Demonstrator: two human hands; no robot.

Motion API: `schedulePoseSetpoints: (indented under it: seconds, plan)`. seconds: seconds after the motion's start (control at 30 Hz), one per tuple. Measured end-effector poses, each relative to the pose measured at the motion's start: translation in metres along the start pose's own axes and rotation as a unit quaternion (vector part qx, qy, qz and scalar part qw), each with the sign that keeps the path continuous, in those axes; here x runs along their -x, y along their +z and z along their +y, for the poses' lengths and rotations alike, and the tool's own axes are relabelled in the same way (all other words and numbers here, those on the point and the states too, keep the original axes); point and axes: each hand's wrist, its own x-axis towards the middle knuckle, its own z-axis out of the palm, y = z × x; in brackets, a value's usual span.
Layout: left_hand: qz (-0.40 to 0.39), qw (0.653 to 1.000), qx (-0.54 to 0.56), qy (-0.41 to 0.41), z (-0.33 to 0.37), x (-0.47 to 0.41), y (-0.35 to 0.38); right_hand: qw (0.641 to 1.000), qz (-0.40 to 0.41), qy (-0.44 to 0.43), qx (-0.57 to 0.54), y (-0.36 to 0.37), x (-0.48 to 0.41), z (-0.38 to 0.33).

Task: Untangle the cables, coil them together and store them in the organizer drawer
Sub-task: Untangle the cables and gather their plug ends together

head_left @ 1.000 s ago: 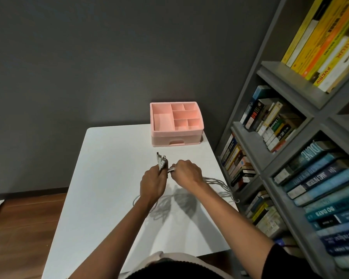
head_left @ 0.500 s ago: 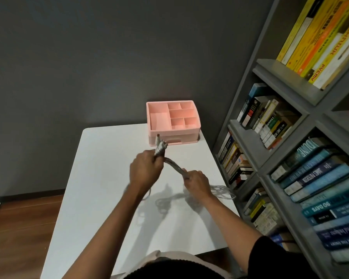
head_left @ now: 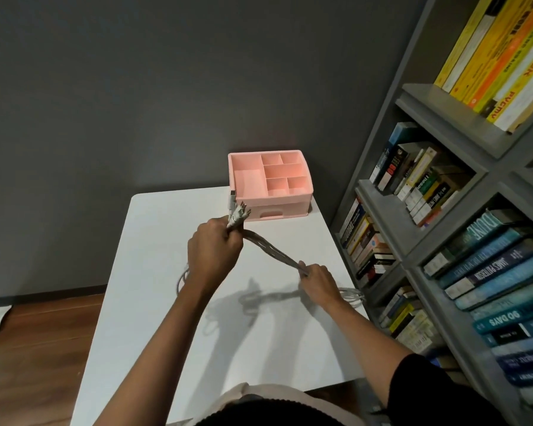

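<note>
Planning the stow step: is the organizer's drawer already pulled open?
No, the drawer sits flush with the front of the pink organizer, its handle slot facing the person.

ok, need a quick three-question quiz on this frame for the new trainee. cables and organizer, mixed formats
1. True or false: the drawer of the pink organizer is pulled open.
2. Which hand grips the cables just below their plug ends? A) left hand B) right hand C) neither
3. Fill in: the cable stretch between the two hands is held ___ the white table.

Key:
1. False. The drawer sits closed.
2. A. The right hand grips the bundle further along.
3. Above. Its shadow falls on the table below.
</note>
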Motion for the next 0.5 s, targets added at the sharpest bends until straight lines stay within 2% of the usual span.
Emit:
schedulePoseSetpoints:
  seconds: [0.13, 0.23, 0.37, 0.5]
  plan:
    - [0.042, 0.999, -0.010, -0.009, -0.011, -0.011, -0.017, 0.999, -0.019, 0.035, 0.028, 0.002, -0.006, 0.016]
    - [0.046, 0.999, 0.005, -0.021, -0.016, -0.011, -0.016, 0.999, -0.018, 0.040, 0.015, 0.002, -0.010, 0.015]
    - [0.065, 0.997, -0.003, -0.041, -0.024, -0.016, -0.021, 0.996, -0.027, 0.033, 0.073, 0.003, -0.009, 0.021]
    - [0.064, 0.995, -0.026, -0.068, -0.032, -0.018, -0.023, 0.996, -0.033, 0.049, 0.073, 0.001, -0.012, 0.025]
